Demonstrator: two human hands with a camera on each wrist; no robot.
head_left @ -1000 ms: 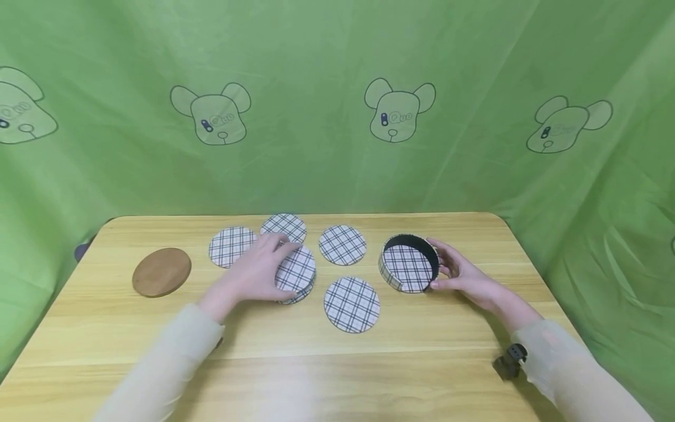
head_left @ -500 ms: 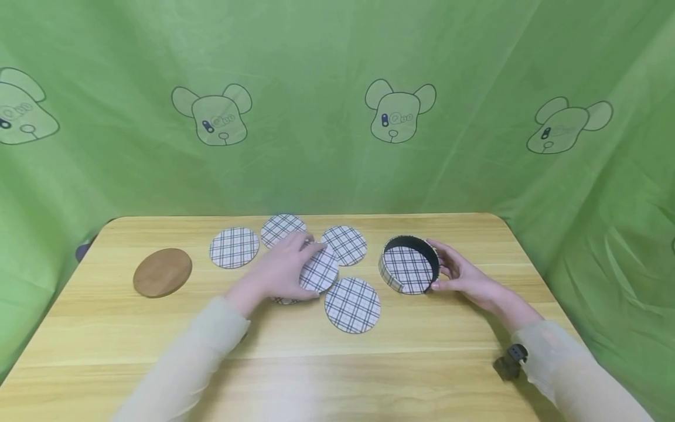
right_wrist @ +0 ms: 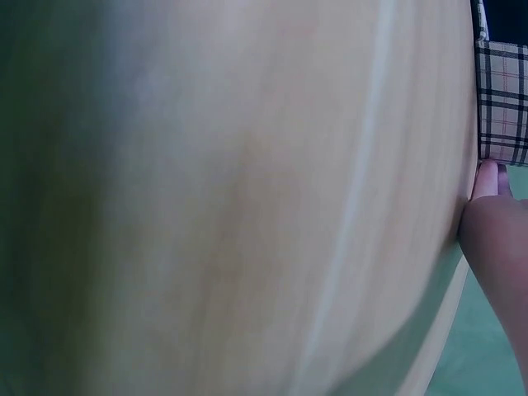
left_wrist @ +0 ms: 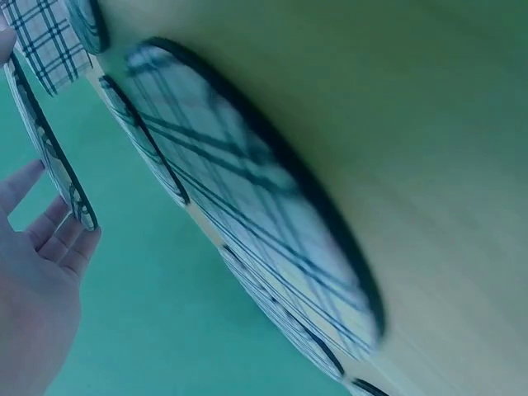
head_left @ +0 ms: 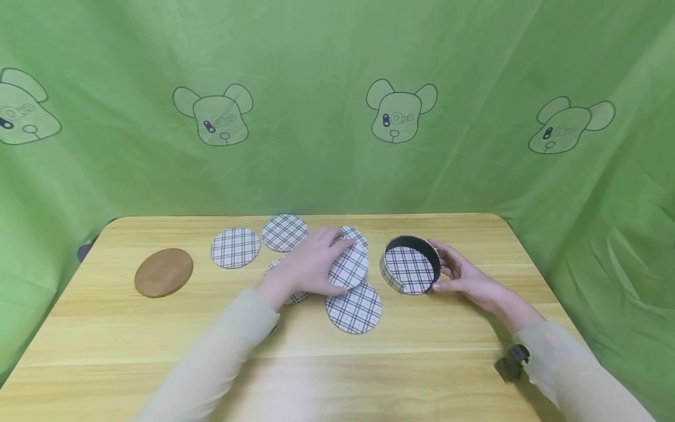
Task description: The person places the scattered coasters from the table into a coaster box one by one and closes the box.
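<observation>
My left hand (head_left: pixel 312 264) pinches a round plaid coaster (head_left: pixel 350 266) by its edges, thumb at the near side and fingers at the far side. In the left wrist view this coaster (left_wrist: pixel 51 153) is seen nearly edge-on, raised off the table. To its right stands a round coaster holder (head_left: pixel 393 276) with a plaid outside and black inner wall; a plaid disc face shows inside, coaster or bottom I cannot tell. My right hand (head_left: pixel 464 274) grips the holder's right side. Beneath the left hand another plaid coaster (head_left: pixel 297 298) is partly hidden.
Two plaid coasters lie at the back left, one coaster (head_left: pixel 235 248) beside another coaster (head_left: pixel 285 232). A nearer coaster (head_left: pixel 353 312) and a farther coaster (head_left: pixel 355 234) are partly covered by the held one. A brown round disc (head_left: pixel 164 272) lies at left on the wooden table (head_left: pixel 295 375).
My left hand has lifted a coaster from the spot left of centre and carried it right towards the holder, uncovering another coaster below. The right hand and holder have stayed put.
</observation>
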